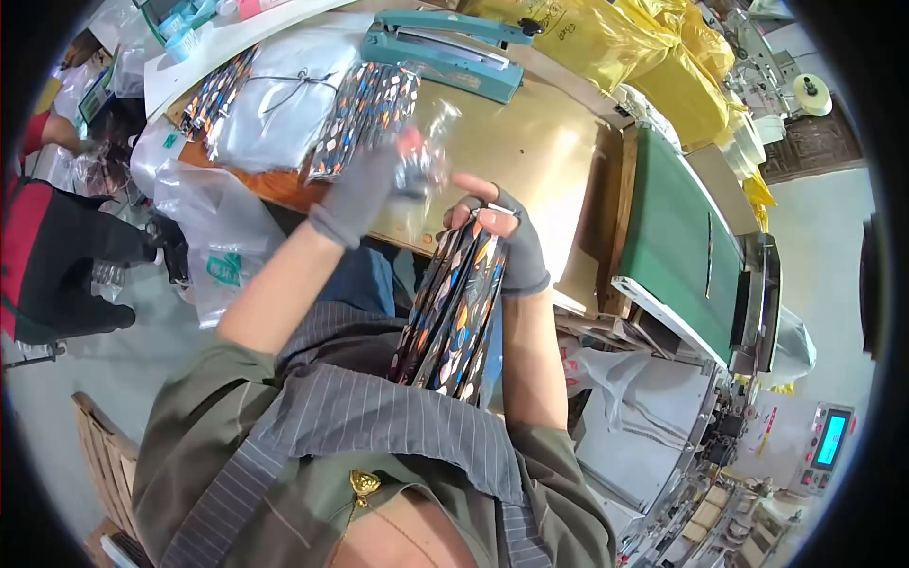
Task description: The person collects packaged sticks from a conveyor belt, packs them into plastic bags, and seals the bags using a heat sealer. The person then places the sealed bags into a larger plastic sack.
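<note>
My right hand (516,241), in a grey fingerless glove, grips the top end of a bundle of long black strips with a colourful leaf pattern (450,308). The bundle hangs upright against my apron, and its lower end reaches the apron's top edge. Just to the left, my left hand (365,189) is smeared by motion, also gloved in grey. A crumpled clear plastic bag (431,156) shows at its fingers, lifted above the table edge. Beyond that hand lie more leaf-patterned strips (365,109) and a stack of clear bags (275,114) tied with a dark cord.
A blue-green hand sealer (445,57) stands at the table's (540,142) back. Yellow plastic (634,47) is piled behind it. To the right is a green conveyor belt (677,237) with a white edge. At left, another person's hand (62,133) is near plastic-wrapped items.
</note>
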Available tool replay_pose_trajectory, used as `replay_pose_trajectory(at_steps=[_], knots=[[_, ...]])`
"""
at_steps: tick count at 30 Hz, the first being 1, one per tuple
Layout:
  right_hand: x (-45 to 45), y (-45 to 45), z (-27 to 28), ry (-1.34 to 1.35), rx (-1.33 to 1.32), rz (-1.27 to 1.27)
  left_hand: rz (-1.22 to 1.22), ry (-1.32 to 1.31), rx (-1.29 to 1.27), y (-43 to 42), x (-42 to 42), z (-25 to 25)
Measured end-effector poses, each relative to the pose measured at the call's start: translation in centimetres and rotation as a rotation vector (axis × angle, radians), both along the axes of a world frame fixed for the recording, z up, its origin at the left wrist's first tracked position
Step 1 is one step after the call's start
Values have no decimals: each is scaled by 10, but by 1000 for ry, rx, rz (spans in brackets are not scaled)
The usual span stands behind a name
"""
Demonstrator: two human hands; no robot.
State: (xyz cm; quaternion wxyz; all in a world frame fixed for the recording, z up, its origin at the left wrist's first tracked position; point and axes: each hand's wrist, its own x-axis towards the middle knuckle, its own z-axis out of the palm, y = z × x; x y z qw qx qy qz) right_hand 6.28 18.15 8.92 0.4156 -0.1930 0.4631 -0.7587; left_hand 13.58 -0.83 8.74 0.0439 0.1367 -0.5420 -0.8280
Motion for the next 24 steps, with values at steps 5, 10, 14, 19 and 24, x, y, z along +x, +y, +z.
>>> replay_pose_trajectory(at_steps=[5,10,14,19,24], knots=[[-9,-10,-52,88,-25,-152,-95,571,-835,57,16,39],[16,20,-52,-280,-363,-194,30,409,-714,48,33,-8],[111,103,-104,-63,263,96,-250,591,-1092,62,100,-44],[75,91,-59,936,1040,-158,-202,402,-1066,87,72,-5],[17,37,58,1235,742,-748,-98,327,-1135,51,-23,70]])
